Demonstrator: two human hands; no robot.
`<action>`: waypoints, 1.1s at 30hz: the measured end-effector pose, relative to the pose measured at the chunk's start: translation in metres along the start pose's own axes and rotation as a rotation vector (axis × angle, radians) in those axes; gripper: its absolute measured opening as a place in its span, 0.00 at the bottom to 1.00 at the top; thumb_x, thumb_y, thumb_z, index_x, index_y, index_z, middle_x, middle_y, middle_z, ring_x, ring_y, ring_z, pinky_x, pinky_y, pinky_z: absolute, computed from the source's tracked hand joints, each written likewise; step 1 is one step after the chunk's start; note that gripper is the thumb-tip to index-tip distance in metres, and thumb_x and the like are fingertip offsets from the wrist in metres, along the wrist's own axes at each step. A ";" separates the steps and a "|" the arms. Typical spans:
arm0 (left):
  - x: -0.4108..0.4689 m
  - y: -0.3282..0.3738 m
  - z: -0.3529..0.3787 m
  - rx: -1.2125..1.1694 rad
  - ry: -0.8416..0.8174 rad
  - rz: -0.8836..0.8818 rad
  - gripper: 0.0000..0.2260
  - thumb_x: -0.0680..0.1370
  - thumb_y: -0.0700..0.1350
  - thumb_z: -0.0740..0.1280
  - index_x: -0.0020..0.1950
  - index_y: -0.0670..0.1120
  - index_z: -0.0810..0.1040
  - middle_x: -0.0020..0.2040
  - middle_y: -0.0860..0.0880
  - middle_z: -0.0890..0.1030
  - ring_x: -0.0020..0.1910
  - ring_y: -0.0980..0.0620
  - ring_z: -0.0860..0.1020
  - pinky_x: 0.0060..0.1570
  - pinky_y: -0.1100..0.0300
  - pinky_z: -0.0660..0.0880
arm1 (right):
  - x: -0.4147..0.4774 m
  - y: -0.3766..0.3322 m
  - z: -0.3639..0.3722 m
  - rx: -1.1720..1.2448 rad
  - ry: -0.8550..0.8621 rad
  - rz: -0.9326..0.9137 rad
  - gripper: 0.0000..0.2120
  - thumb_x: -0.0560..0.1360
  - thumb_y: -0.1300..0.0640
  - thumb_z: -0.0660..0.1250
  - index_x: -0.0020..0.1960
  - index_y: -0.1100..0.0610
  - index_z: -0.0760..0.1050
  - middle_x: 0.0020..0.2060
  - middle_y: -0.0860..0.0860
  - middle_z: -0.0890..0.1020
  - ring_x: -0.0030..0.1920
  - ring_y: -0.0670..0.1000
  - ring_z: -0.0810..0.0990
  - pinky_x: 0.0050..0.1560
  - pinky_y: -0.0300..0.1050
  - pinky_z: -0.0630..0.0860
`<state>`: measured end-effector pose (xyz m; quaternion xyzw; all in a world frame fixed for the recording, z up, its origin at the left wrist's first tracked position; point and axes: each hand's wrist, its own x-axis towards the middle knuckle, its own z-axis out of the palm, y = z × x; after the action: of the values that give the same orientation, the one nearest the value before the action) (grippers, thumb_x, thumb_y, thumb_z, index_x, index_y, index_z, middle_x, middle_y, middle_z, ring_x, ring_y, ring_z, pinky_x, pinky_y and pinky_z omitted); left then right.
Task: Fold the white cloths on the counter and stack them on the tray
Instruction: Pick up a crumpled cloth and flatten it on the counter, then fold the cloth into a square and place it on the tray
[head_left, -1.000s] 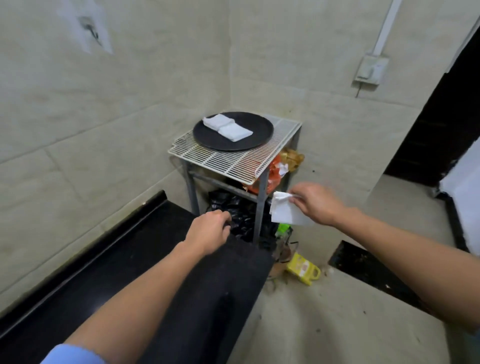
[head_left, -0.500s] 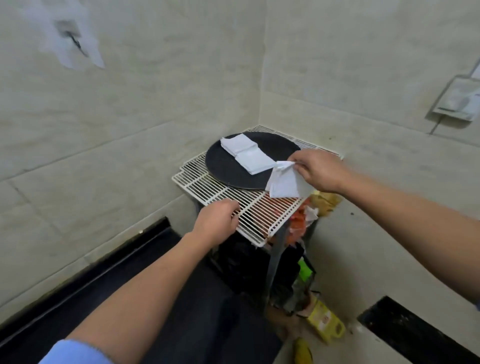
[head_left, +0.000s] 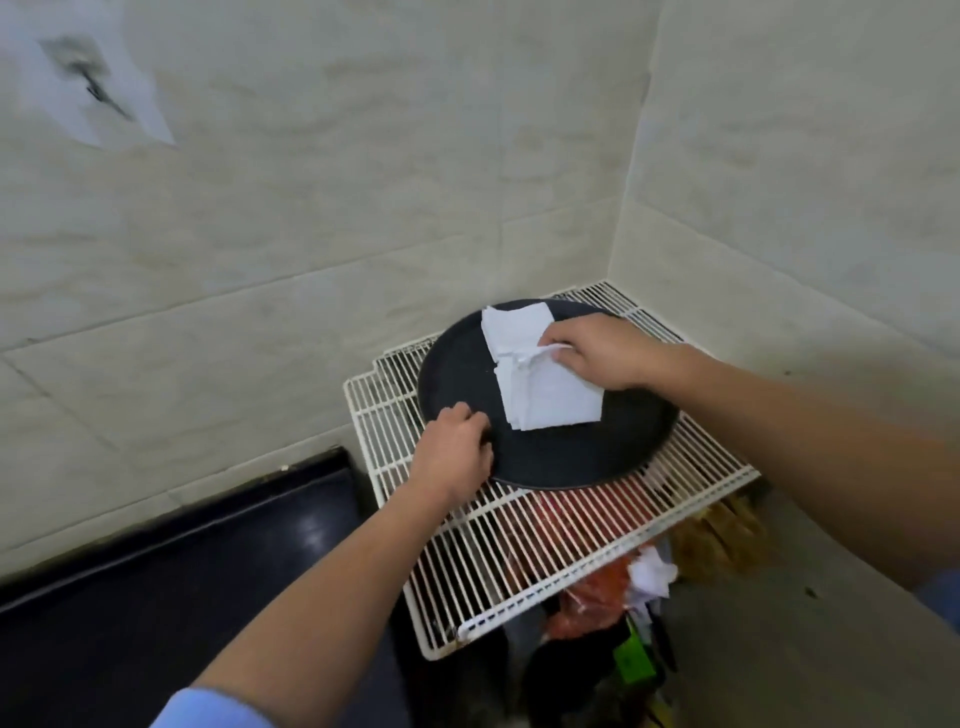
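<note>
Right hand fingers pinched a white cloth on the black tray, left hand fingers gripped tray's rim.

No readable text, label, brand, number or sign is showing anywhere in the view. The green packet under the wire rack is carrying dark marks, but they are blurring too much to read.
</note>
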<state>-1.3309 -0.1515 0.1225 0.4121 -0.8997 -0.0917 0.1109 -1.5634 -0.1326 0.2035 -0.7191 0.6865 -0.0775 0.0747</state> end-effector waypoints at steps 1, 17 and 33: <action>0.000 0.001 0.004 0.000 0.009 -0.012 0.11 0.77 0.46 0.62 0.58 0.46 0.76 0.54 0.47 0.74 0.54 0.46 0.73 0.54 0.51 0.72 | 0.012 0.005 0.004 0.019 -0.022 -0.008 0.14 0.80 0.52 0.58 0.62 0.48 0.75 0.59 0.49 0.80 0.58 0.55 0.77 0.56 0.54 0.74; -0.004 -0.005 0.022 -0.082 0.143 -0.040 0.10 0.77 0.45 0.63 0.54 0.44 0.79 0.53 0.48 0.77 0.50 0.49 0.74 0.53 0.51 0.73 | 0.036 0.024 0.088 -0.055 0.273 -0.196 0.16 0.79 0.49 0.62 0.62 0.54 0.77 0.59 0.53 0.77 0.60 0.56 0.73 0.57 0.53 0.69; -0.056 -0.051 -0.012 0.049 0.226 -0.043 0.09 0.72 0.42 0.68 0.51 0.44 0.79 0.46 0.47 0.78 0.46 0.45 0.77 0.46 0.50 0.75 | 0.032 -0.035 0.069 -0.070 0.249 -0.210 0.16 0.79 0.48 0.61 0.62 0.54 0.76 0.59 0.52 0.76 0.60 0.55 0.72 0.58 0.52 0.68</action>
<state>-1.2550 -0.1425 0.1137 0.4417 -0.8743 -0.0250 0.1995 -1.5132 -0.1630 0.1436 -0.7740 0.6137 -0.1494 -0.0443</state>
